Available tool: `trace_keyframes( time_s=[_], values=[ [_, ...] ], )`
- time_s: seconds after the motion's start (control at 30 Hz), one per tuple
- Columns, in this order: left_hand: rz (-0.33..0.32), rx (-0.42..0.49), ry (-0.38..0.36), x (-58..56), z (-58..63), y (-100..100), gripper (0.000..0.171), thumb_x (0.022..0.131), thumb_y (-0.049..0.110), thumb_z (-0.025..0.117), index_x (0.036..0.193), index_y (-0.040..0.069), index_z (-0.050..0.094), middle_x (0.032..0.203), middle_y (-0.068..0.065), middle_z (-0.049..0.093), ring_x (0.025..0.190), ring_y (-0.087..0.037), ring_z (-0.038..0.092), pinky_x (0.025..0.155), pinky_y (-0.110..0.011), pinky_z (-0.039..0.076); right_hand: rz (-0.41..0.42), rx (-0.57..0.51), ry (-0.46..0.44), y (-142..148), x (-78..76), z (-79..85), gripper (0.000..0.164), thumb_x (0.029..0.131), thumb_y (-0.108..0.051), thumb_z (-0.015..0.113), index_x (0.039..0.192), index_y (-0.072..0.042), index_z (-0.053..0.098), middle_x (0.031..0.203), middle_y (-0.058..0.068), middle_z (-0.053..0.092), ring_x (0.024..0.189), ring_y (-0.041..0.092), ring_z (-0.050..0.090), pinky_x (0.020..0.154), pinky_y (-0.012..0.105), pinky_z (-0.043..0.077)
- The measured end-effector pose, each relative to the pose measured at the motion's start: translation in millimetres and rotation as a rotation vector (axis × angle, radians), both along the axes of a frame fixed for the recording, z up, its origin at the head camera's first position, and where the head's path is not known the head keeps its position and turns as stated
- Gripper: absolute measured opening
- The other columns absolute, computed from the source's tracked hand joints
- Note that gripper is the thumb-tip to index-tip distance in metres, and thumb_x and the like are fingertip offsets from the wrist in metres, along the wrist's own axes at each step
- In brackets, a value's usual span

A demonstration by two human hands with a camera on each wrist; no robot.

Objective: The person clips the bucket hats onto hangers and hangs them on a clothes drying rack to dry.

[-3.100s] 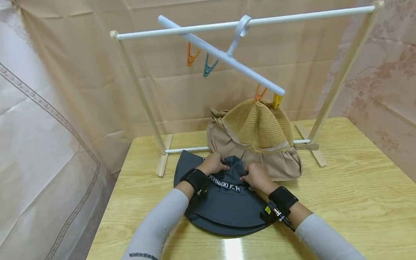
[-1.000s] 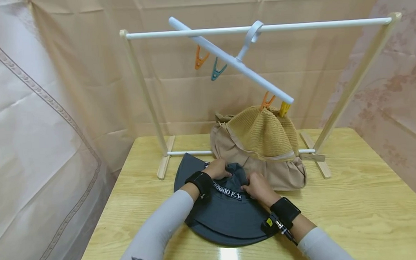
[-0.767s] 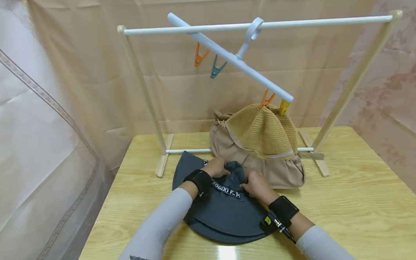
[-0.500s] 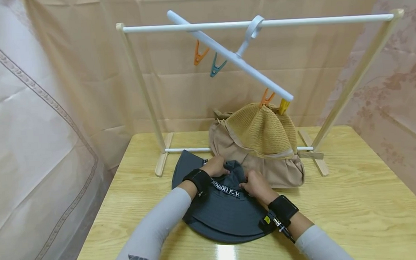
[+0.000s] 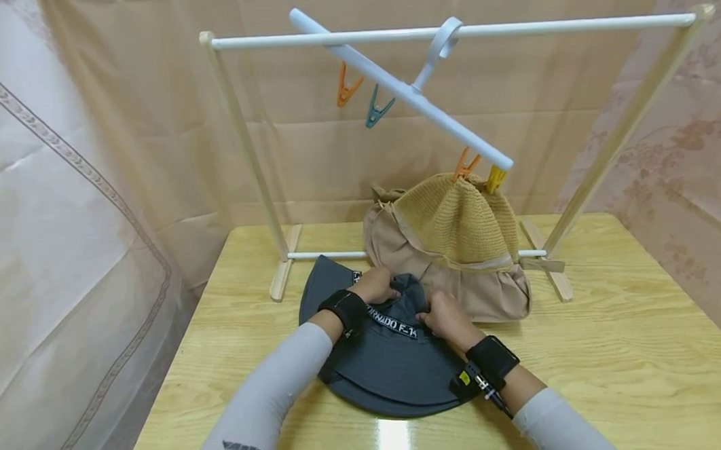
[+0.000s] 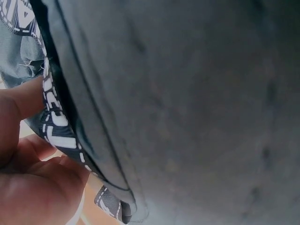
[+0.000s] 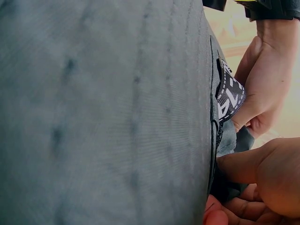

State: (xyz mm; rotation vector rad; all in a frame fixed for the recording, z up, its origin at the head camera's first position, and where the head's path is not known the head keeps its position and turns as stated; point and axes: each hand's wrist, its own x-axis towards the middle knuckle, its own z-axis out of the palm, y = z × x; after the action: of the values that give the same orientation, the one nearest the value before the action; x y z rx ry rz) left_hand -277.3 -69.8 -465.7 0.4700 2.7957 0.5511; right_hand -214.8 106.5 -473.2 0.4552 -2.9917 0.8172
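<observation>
A dark grey bucket hat [image 5: 399, 372] with a black-and-white lettered band lies folded on the table, its wide brim toward me. My left hand [image 5: 372, 285] grips the crown on its left side; in the left wrist view the thumb and fingers [image 6: 28, 98] hold the cloth beside the lettered band [image 6: 61, 131]. On the crown's right side my right hand [image 5: 448, 319] pinches the fabric, with the thumb [image 7: 239, 166] pressed to it in the right wrist view. The brim fills most of both wrist views. Some fingertips are hidden behind the cloth.
Behind the hat stands a rack with a white rail [image 5: 546, 28]. From it hangs a tilted white hanger [image 5: 390, 81]; orange and yellow clips hold a tan knit-topped hat [image 5: 458, 226] at its low end. An orange clip [image 5: 346, 86] and a blue clip [image 5: 377, 108] hang unused.
The view has shifted slightly. Both hands keep their hold on the grey hat, which stays in nearly the same place; the hanger and tan hat look unchanged.
</observation>
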Motion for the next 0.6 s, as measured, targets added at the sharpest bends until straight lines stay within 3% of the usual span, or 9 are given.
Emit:
trace_keyframes(
  time_s=[0.23,0.47,0.53,0.6],
  values=[
    [0.005,0.019,-0.030,2.0,-0.2,2,0.024,0.088,0.025,0.073,0.077,0.009,0.060,0.069,-0.002,0.053,0.065,-0.016,0.051,0.061,-0.027,0.038,-0.013,-0.011,-0.035,3,2.0,-0.1,0.046,0.076,-0.011,0.080,0.051,-0.014,0.042,0.049,-0.007,0.035,0.048,0.011,0.038,0.048,0.024,0.031],
    [-0.013,-0.024,-0.026,-0.7,4.4,3,0.025,0.089,0.027,0.072,0.095,0.003,0.068,0.092,-0.012,0.069,0.084,-0.025,0.064,0.072,-0.032,0.048,-0.013,-0.056,-0.135,5,-2.4,4.1,0.047,0.079,-0.010,0.078,0.050,-0.014,0.041,0.045,-0.004,0.041,0.039,0.011,0.046,0.044,0.023,0.035],
    [-0.012,-0.033,-0.034,-0.7,9.4,3,0.022,0.089,0.026,0.072,0.091,0.005,0.068,0.089,-0.010,0.067,0.082,-0.025,0.063,0.071,-0.031,0.047,-0.007,-0.044,-0.145,5,-4.9,5.6,0.047,0.078,-0.012,0.079,0.050,-0.015,0.041,0.046,-0.004,0.041,0.041,0.011,0.047,0.046,0.023,0.036],
    [-0.010,-0.029,-0.040,0.2,13.4,3,0.023,0.089,0.025,0.072,0.076,0.008,0.062,0.074,-0.006,0.060,0.071,-0.022,0.058,0.065,-0.029,0.043,-0.002,-0.029,-0.150,5,-7.0,6.4,0.046,0.078,-0.015,0.080,0.051,-0.015,0.042,0.047,-0.004,0.042,0.042,0.012,0.047,0.047,0.024,0.037]
  ],
)
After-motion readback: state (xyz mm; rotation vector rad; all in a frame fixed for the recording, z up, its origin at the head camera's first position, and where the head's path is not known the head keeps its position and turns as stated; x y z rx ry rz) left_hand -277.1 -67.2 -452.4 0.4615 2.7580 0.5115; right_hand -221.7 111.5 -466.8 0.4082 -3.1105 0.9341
